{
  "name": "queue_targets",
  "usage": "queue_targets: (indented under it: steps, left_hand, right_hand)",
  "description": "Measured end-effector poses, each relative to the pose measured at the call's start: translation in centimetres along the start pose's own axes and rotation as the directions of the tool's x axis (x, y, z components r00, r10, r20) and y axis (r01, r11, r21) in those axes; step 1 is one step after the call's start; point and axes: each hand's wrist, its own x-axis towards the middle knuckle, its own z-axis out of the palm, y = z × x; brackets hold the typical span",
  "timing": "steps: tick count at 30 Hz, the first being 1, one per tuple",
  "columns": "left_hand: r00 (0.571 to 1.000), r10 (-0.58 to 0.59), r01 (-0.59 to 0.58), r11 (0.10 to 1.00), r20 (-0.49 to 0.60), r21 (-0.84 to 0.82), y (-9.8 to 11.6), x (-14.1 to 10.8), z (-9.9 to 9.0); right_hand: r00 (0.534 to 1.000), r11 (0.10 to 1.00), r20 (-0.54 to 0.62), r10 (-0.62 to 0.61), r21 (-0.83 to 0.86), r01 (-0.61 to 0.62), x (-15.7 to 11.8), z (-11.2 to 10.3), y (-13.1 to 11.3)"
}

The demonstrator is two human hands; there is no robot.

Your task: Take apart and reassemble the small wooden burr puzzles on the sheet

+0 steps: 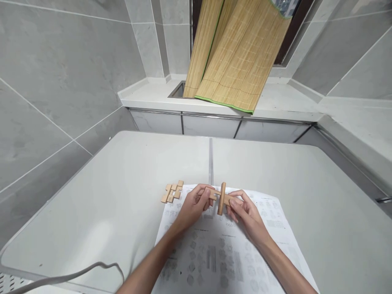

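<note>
My left hand (197,201) pinches the left end of a flat notched wooden piece (227,199) above the printed sheet. My right hand (245,209) grips its right end between thumb and fingers. A rounded wooden bar (222,199) stands crosswise to that piece, between my two hands, its ends sticking out above and below. Left of my left hand, several notched wooden pieces (172,192) lie close together by the sheet's upper left corner. The printed paper (211,253) shows small diagrams and lies under both hands.
The white table (128,171) has a seam down its middle. A grey cable (76,274) curves over the front left edge. Behind the table is a white counter (153,94) with a bamboo blind (235,53) hanging onto it over a sink. Tiled walls flank the table.
</note>
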Motion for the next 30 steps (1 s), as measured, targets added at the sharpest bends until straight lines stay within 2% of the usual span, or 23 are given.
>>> queue_targets:
  steps: [3, 7, 9, 18, 30]
  left_hand:
    - [0.999, -0.004, 0.007, 0.997, 0.042, -0.082, 0.1, 0.0, 0.0]
    - [0.997, 0.016, -0.006, 0.992, 0.08, -0.125, 0.1, -0.2, 0.0]
    - [0.995, 0.024, -0.01, 0.991, 0.095, -0.137, 0.1, -0.2, 0.1]
    - [0.997, 0.025, -0.016, 0.991, 0.068, -0.13, -0.1, 0.0, 0.1]
    - [0.998, 0.026, -0.019, 0.992, 0.053, -0.122, -0.1, 0.0, 0.1]
  right_hand:
    - [0.998, 0.998, 0.048, 0.04, 0.05, -0.042, 0.0, 0.0, -0.3]
    - [0.982, 0.989, 0.173, 0.073, 0.117, -0.094, -0.2, -0.2, -0.9]
    - [0.976, 0.985, 0.199, 0.086, 0.131, -0.114, -0.2, -0.1, -1.2]
    - [0.991, 0.977, 0.092, 0.097, 0.179, -0.113, 0.0, -0.3, -0.6]
    - [0.992, 0.959, 0.077, 0.102, 0.259, -0.118, -0.1, -0.3, -0.3]
